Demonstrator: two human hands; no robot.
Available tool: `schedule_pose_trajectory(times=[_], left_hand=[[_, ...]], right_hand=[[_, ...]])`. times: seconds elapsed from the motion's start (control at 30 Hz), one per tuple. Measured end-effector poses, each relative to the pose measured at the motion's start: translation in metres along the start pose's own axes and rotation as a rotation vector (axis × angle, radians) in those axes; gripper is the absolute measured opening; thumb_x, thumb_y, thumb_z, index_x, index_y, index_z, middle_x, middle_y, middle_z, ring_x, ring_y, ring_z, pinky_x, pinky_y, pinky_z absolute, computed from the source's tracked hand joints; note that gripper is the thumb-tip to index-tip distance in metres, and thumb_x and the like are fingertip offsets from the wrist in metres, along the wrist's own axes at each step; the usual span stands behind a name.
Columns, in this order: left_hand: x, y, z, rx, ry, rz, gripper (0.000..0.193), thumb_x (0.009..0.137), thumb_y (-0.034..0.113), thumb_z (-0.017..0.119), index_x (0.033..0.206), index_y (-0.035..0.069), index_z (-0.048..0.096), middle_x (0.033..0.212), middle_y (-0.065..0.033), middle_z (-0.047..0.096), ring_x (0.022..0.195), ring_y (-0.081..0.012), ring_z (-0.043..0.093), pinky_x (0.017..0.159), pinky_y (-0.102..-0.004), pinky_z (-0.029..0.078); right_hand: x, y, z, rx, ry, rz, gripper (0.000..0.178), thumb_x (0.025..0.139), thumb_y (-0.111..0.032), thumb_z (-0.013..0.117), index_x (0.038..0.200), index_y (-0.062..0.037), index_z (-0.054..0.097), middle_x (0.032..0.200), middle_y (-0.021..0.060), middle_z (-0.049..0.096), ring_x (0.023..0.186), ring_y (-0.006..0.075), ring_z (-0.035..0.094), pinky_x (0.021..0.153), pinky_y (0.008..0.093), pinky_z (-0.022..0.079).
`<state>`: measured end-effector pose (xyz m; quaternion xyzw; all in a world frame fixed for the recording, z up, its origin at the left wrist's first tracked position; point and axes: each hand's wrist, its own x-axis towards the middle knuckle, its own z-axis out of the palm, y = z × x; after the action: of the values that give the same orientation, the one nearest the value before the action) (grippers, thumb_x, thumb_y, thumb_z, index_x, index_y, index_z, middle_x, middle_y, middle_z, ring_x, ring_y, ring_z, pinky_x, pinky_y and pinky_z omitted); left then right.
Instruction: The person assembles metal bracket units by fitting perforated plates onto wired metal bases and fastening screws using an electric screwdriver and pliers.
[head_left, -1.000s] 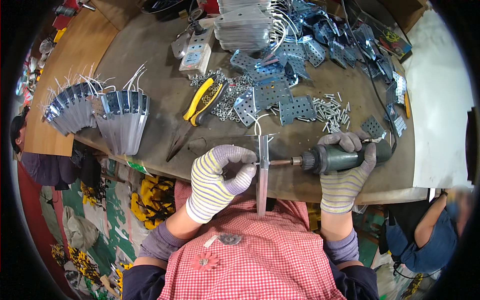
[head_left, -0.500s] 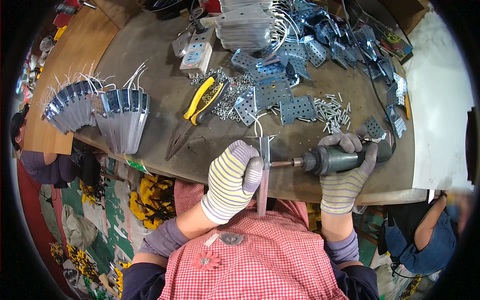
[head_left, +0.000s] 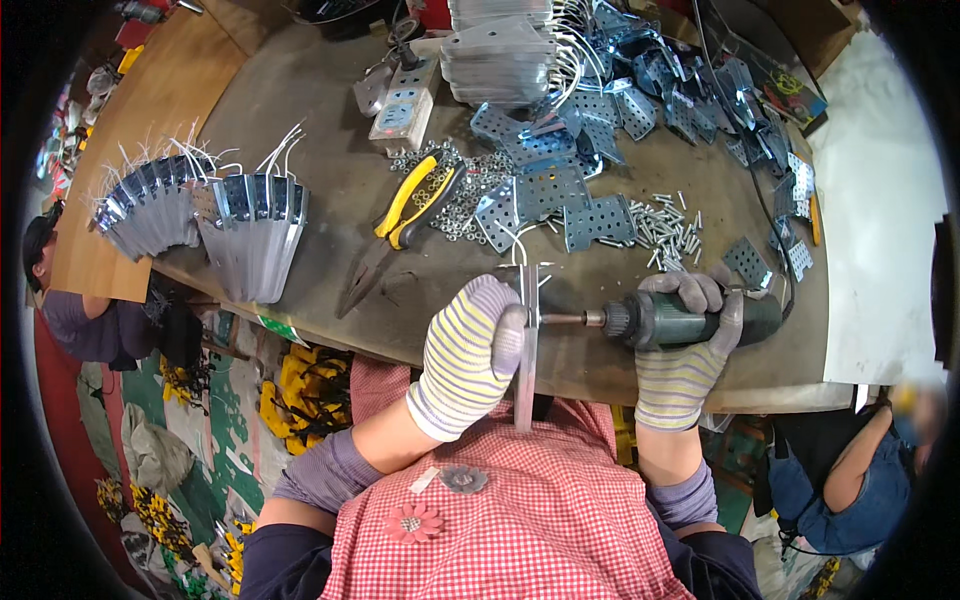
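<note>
My gloved left hand (head_left: 470,355) is closed around a flat translucent plate (head_left: 525,385) held on edge near the table's front edge. A shiny metal bracket (head_left: 531,290) covers the plate's far end, and a white wire (head_left: 519,243) loops out of it. In my gloved right hand (head_left: 688,360) lies a dark electric screwdriver (head_left: 665,318), fingers wrapped round its body. Its bit (head_left: 565,319) points left and meets the bracket's side by my left thumb; any screw at the tip is too small to make out.
Yellow-handled pliers (head_left: 408,205) lie beside scattered nuts (head_left: 462,212). Loose screws (head_left: 668,232) and perforated metal brackets (head_left: 552,190) spread behind my hands. Wired plates stand stacked (head_left: 497,62) at the back and fanned (head_left: 255,235) at left. A black cord (head_left: 750,160) runs along the right.
The screwdriver has shifted slightly away from me, its bit still against the bracket. My left hand and the plate have tilted a little; the whole view has shifted slightly.
</note>
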<state>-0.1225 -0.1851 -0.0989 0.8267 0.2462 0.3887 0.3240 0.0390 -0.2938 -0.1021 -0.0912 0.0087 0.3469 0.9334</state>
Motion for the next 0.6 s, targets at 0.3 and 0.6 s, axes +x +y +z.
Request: schedule_pose_trajectory(times=[0.3, 0.6], left_hand=[[0.039, -0.013, -0.045, -0.404, -0.328, -0.785, 0.04, 0.095, 0.045, 0.049, 0.104, 0.007, 0.058, 0.08, -0.002, 0.057, 0.058, -0.0083, 0.053, 0.044, -0.0196, 0.04], [0.016, 0.031, -0.094, -0.577, -0.227, -0.524, 0.036, 0.076, 0.01, 0.072, 0.107, 0.001, 0.057, 0.083, -0.0025, 0.06, 0.076, -0.0114, 0.057, 0.069, -0.0251, 0.046]], right_hand=[[-0.007, 0.002, 0.005, 0.037, -0.005, 0.093, 0.05, 0.086, -0.037, 0.069, 0.126, -0.0138, 0.051, 0.082, -0.0042, 0.04, 0.077, 0.0138, 0.044, 0.094, 0.041, 0.04], [-0.009, -0.008, 0.006, -0.023, -0.103, 0.073, 0.042, 0.086, -0.036, 0.07, 0.119, -0.0185, 0.051, 0.077, -0.0056, 0.038, 0.074, 0.0115, 0.042, 0.089, 0.0413, 0.041]])
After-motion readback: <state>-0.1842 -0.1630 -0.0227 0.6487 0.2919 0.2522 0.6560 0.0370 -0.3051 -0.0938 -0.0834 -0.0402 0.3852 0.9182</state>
